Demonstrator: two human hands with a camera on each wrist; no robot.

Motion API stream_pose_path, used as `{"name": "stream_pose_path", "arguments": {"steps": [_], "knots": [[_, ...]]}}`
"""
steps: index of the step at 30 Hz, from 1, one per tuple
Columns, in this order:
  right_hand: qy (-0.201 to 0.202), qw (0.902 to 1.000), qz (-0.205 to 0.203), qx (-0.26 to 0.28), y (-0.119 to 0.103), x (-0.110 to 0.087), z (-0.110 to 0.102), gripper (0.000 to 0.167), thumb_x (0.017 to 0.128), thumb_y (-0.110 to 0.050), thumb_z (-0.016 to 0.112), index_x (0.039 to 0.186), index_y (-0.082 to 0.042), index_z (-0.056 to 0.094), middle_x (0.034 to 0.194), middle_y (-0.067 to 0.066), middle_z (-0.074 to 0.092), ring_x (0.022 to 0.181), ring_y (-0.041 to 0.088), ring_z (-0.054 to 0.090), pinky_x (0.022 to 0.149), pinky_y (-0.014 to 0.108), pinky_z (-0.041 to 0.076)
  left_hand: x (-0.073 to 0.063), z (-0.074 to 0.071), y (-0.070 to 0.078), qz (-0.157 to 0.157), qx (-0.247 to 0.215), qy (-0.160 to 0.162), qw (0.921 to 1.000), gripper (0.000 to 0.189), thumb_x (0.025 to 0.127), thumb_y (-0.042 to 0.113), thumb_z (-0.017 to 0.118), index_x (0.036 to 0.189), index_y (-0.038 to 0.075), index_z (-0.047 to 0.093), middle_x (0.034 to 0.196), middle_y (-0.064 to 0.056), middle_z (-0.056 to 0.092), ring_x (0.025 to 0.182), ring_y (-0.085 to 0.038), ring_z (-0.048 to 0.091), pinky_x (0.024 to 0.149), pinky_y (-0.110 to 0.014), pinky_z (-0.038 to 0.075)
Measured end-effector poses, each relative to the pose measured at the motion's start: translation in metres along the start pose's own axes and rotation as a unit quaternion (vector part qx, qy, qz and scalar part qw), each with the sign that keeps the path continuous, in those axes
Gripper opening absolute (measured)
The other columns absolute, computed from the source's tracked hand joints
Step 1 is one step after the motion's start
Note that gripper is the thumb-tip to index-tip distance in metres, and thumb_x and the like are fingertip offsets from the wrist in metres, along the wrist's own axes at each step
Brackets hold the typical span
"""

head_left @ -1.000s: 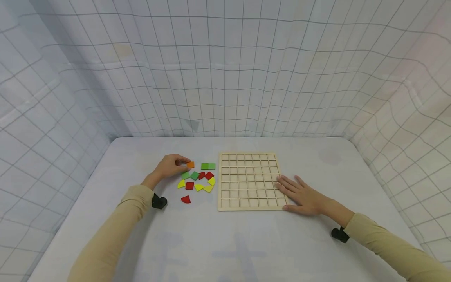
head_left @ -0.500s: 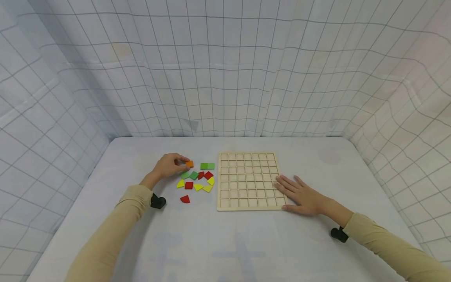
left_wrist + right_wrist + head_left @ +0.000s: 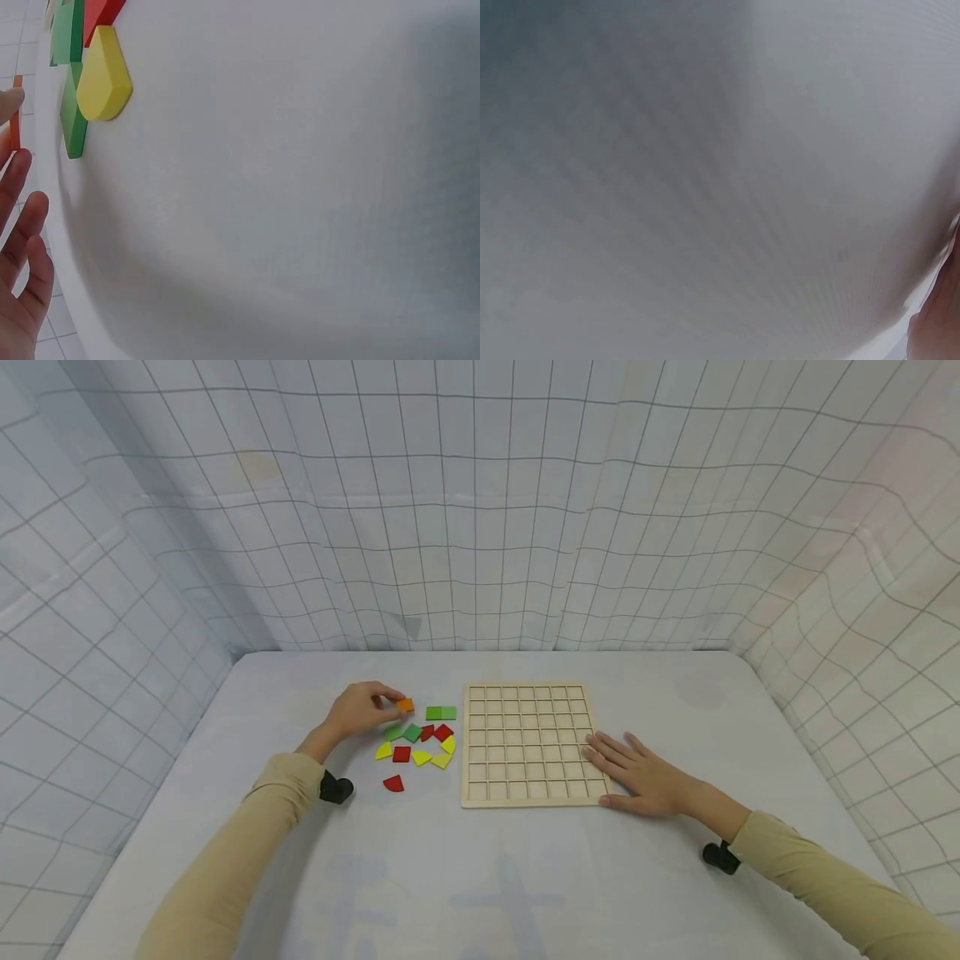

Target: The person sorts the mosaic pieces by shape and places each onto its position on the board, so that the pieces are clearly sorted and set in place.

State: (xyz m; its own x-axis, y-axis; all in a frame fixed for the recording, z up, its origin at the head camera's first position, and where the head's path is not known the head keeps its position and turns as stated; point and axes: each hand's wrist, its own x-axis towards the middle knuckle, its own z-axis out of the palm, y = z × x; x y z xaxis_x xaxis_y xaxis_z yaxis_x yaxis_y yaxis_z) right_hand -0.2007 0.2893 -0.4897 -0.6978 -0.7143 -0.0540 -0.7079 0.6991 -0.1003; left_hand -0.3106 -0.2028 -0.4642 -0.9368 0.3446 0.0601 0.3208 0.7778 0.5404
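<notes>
My left hand (image 3: 362, 708) pinches an orange square tile (image 3: 406, 705) between thumb and fingertips at the back left of the table. The left wrist view shows the orange tile (image 3: 16, 112) edge-on, with the other fingers spread below it. My right hand (image 3: 643, 779) lies flat, fingers straight, its fingertips on the right edge of a pale wooden grid board (image 3: 523, 746). Two green squares (image 3: 441, 713) sit side by side between the orange tile and the board. Only a sliver of the right hand (image 3: 937, 322) enters the right wrist view.
Near the left hand lie loose tiles: a red square (image 3: 402, 754), a green tile (image 3: 413, 733), a yellow tile (image 3: 442, 761) and several more. A red quarter-circle (image 3: 393, 783) lies nearest the front. White gridded curtains (image 3: 480, 527) enclose the white table (image 3: 420, 877).
The orange tile has risen slightly away from the green tile, pinched in my left hand. My right hand stays in place on the board's edge.
</notes>
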Motion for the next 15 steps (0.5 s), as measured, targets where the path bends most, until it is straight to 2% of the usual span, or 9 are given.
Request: {"name": "stream_pose_path", "arguments": {"steps": [9, 15], "knots": [[0.018, 0.9998, -0.009, -0.003, -0.002, 0.000, -0.002, 0.077, 0.095, -0.051, 0.049, 0.154, -0.011, 0.020, 0.161, 0.014, 0.017, 0.148, 0.032, 0.016, 0.111, 0.064, 0.014, 0.005, 0.004, 0.010, 0.018, 0.005, 0.006, 0.9998, 0.035, 0.081, 0.030, 0.075, 0.110, 0.010, 0.073, 0.105, -0.009, 0.072, 0.081, -0.020, 0.056, 0.067, -0.026, 0.044], [0.011, 0.9999, -0.003, 0.005, -0.002, 0.000, -0.001, 0.078, 0.096, -0.052, 0.048, 0.155, -0.013, 0.017, 0.162, 0.012, 0.014, 0.149, 0.030, 0.013, 0.113, 0.063, 0.012, 0.009, 0.007, 0.020, 0.025, 0.010, 0.007, 0.9996, 0.035, 0.081, 0.031, 0.074, 0.111, 0.012, 0.073, 0.103, -0.007, 0.072, 0.078, -0.019, 0.055, 0.064, -0.025, 0.043]]}}
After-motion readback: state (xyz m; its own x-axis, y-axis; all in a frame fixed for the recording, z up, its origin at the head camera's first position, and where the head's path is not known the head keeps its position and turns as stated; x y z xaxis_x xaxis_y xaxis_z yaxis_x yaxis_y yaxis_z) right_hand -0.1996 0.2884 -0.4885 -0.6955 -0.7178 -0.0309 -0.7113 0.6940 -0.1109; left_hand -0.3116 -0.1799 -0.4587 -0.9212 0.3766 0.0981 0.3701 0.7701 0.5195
